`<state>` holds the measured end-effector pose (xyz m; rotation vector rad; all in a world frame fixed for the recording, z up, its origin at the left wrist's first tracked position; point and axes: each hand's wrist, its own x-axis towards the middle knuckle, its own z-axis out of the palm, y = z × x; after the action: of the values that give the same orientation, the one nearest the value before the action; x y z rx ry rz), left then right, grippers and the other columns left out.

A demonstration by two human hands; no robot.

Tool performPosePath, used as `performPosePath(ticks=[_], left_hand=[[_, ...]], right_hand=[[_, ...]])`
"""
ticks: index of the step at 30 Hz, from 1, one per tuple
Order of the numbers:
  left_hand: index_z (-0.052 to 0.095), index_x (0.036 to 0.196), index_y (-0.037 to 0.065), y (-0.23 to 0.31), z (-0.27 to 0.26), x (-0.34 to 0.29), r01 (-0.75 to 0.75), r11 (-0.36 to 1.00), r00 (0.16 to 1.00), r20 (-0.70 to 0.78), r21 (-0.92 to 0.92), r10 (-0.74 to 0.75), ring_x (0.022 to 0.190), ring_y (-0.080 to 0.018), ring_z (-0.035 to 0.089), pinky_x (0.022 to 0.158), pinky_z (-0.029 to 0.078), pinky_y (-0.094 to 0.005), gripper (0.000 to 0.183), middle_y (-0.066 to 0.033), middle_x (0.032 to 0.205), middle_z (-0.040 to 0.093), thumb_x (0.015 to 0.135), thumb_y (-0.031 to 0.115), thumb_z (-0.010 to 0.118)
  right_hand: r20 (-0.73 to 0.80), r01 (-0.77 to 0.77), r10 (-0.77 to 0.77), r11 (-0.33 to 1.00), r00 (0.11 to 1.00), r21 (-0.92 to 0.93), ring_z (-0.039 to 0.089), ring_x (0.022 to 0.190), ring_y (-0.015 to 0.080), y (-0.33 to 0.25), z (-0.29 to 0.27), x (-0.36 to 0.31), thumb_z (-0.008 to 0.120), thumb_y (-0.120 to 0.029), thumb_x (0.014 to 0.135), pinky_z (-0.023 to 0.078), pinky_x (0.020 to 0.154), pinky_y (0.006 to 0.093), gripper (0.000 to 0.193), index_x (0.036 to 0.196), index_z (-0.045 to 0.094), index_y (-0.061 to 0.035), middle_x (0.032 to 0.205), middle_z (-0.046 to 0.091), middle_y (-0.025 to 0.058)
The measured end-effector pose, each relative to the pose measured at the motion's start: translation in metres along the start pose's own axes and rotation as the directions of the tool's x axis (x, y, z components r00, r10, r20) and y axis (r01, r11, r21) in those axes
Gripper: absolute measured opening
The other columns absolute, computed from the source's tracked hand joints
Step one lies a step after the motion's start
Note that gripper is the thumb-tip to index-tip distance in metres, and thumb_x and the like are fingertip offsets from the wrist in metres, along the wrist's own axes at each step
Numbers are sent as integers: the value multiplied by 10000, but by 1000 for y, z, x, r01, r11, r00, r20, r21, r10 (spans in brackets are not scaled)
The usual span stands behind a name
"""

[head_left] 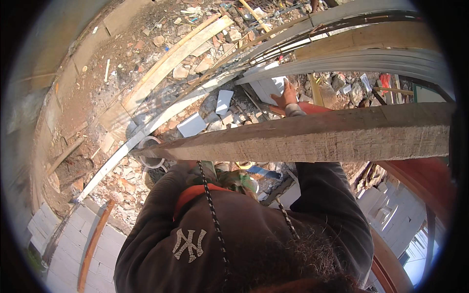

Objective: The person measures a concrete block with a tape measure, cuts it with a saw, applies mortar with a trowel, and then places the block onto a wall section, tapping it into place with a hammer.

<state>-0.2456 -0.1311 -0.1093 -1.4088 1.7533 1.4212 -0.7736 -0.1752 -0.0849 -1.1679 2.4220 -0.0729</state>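
Beyond the thick wooden beam (312,134), my right hand (286,95) rests against the end of a white block (264,90). Its fingers are stretched out and apart on the block. My right forearm passes under the beam, which hides part of it. The left sleeve (166,188) reaches toward the beam's left part, and my left hand is hidden there. Below the beam lies a handsaw (264,172) with a blue blade, partly covered. Two smaller white block pieces (191,125) lie on the rubble left of my right hand.
A pale bucket (150,142) stands by the beam's left end. Long planks (178,61) lie on the rubble at upper left. Metal strips and boards (351,63) arch across the upper right. A red beam (420,183) runs at right, near white block walls (391,215).
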Motion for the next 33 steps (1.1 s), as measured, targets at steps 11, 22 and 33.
performPosePath(ticks=[11,22,33], left_hand=[[547,1408,-24,223,16,99,-491,867,847,-183,89,499,1302,-406,564,1125,448,-448,724,-252,1391,596,853,374,786],[389,1541,108,405,13,182,-625,214,429,100,751,898,1546,-400,272,1265,296,-465,954,-157,1595,378,716,115,869],[322,1608,221,444,38,278,-385,25,577,219,923,787,1538,-393,299,1200,286,-646,1098,-121,1662,339,719,430,931]], right_hand=[[417,-333,135,829,899,449,714,1076,414,53,120,-316,758,-402,876,549,958,461,607,1306,650,13,1120,743,259],[531,-815,628,516,569,263,673,1196,395,179,241,-581,777,-484,852,518,1028,444,618,1239,715,-6,1223,724,248],[672,-873,613,64,416,483,713,1111,394,146,379,-633,735,-452,902,533,976,438,610,1276,689,28,1199,732,264]])
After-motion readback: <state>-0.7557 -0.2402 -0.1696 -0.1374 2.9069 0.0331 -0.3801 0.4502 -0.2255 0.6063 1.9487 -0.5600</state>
